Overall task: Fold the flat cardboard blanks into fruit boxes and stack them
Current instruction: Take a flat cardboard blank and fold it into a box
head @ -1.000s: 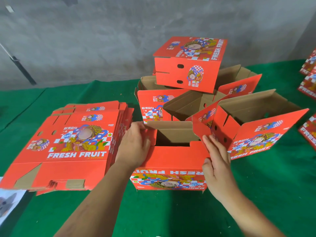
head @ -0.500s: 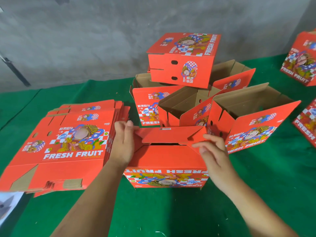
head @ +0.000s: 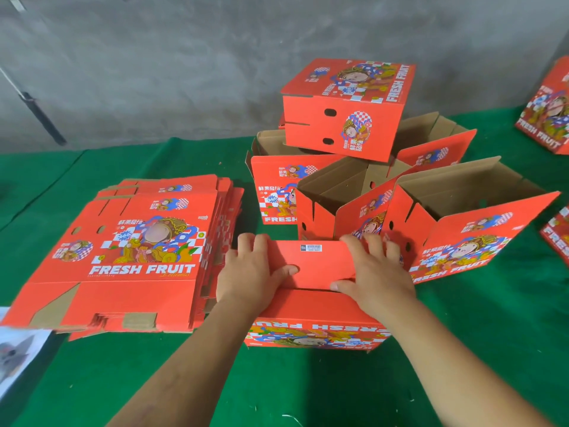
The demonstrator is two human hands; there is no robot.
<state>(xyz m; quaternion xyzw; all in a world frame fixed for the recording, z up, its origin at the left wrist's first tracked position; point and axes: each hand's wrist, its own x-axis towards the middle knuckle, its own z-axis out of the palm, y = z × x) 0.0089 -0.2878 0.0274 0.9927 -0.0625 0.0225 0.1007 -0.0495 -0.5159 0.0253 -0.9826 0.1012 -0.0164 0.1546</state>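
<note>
Left hand (head: 249, 275) and right hand (head: 374, 272) press flat, fingers extended, on the red printed cardboard fruit box (head: 314, 306) top flap, beside flat red cardboard blanks (head: 129, 251)

Both hands press flat on the folded-down flaps of a red printed cardboard fruit box (head: 311, 306) standing on the green cloth-covered table (head: 462, 349): the left hand (head: 249, 274) at its left end, the right hand (head: 374, 272) at its right. A stack of flat red cardboard blanks (head: 129, 257) lies just left; open-topped red boxes (head: 455, 223) cluster behind, one closed red box (head: 345, 109) atop them.
</note>
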